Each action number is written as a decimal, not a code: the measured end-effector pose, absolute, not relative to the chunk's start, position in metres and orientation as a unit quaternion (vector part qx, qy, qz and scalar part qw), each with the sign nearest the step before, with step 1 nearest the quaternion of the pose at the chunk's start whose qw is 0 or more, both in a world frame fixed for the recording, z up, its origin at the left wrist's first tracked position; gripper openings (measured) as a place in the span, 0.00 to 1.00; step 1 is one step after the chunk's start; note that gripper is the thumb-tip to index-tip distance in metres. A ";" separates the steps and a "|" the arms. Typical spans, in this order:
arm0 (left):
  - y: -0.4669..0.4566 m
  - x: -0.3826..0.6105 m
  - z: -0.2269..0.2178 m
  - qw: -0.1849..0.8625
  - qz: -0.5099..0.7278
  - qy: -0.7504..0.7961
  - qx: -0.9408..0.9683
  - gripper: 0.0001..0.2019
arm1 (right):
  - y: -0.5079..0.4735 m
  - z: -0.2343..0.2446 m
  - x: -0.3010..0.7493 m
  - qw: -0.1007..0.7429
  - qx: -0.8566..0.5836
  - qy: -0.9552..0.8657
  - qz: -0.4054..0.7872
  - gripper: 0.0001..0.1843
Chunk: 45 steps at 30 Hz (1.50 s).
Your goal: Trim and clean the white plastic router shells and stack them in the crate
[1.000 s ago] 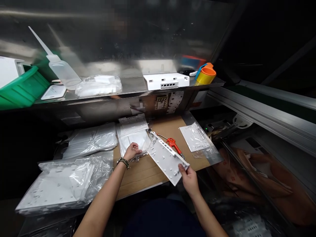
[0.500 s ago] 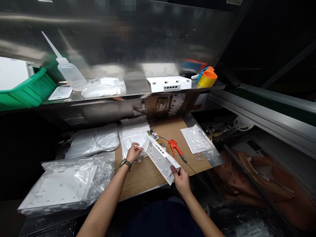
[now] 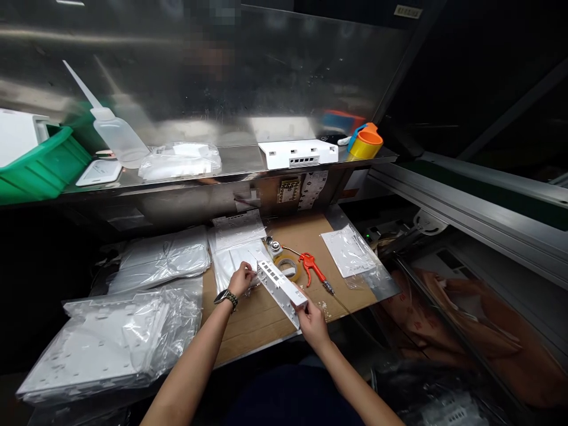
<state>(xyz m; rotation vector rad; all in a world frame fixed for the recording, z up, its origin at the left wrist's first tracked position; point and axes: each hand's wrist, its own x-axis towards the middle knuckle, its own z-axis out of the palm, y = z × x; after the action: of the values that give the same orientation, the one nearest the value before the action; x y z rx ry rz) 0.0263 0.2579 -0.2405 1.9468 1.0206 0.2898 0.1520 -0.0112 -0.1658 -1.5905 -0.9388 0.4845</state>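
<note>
My right hand grips the near end of a white plastic housing cover. The cover is tilted over the cardboard, with a row of square port openings along its upper edge. Close to its far left end is my left hand, fingers closed in a pinch; what they hold, if anything, I cannot make out. A watch and a braided band circle that wrist. Behind the left hand lie clear plastic bags and another white panel. A tape roll and a red air blow gun rest just beyond the cover.
Bagged white panels are stacked at the left, with a pile of plastic bags behind. A bagged panel lies at the right. On the shelf stand a green bin, a squeeze bottle, a white housing and tape rolls.
My right hand has moved left with the cover, turning it so its top edge shows more. The left fingers now sit nearer its far end. More of the tape roll is exposed.
</note>
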 end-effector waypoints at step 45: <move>0.311 0.045 -0.142 0.331 0.122 0.332 0.875 0.42 | -0.006 -0.164 0.162 0.659 -0.669 -0.287 0.187 0.30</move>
<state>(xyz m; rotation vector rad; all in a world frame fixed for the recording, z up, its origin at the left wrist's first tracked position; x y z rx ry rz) 0.0446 0.3108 -0.1420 2.2874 0.8688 0.3197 0.1621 -0.0062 -0.1639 -1.5146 -0.6500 0.4242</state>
